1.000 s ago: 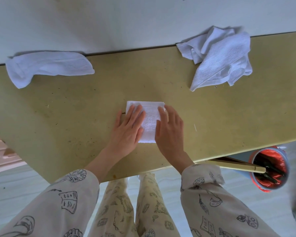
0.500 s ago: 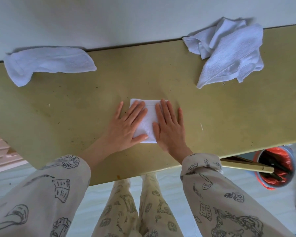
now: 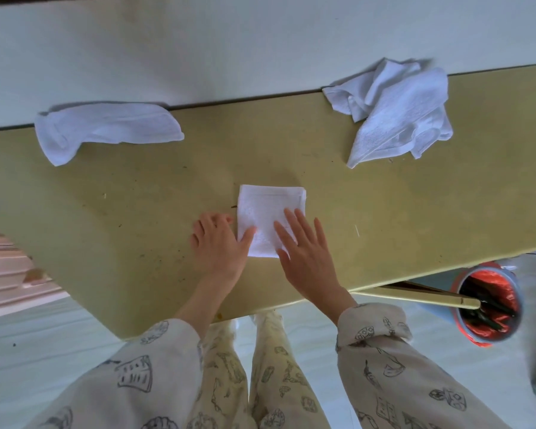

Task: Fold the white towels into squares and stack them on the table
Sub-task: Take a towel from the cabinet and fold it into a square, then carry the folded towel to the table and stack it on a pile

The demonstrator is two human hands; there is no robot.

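A folded white towel (image 3: 271, 219) is seen at the centre of the frame, lying flat on the olive desk (image 3: 136, 212) as a neat, nearly square packet. Its lower right part is covered by the right hand (image 3: 304, 252), whose fingers (image 3: 293, 226) are laid out straight and flat on the cloth, pressing rather than gripping. The left hand (image 3: 218, 243) is placed just beside the packet's left edge; only its thumb is touching the lower left corner of the towel, while its other fingers are loosely bent on the bare desk and nothing is held.

Half a second earlier both palms were spread over the packet; since then the left hand has been drawn off to the left and the upper half of the square has been uncovered. From this it is judged that the smoothing of this towel is nearly finished and that the packet can be left as the base of the stack.

Two more white towels are still unfolded: a long rolled towel (image 3: 106, 128) in the upper left of the frame and a crumpled towel (image 3: 396, 113) in the upper right, both well apart from the square. A round bin with a red liner (image 3: 489, 305) is visible at the lower right, beyond the desk's near edge.
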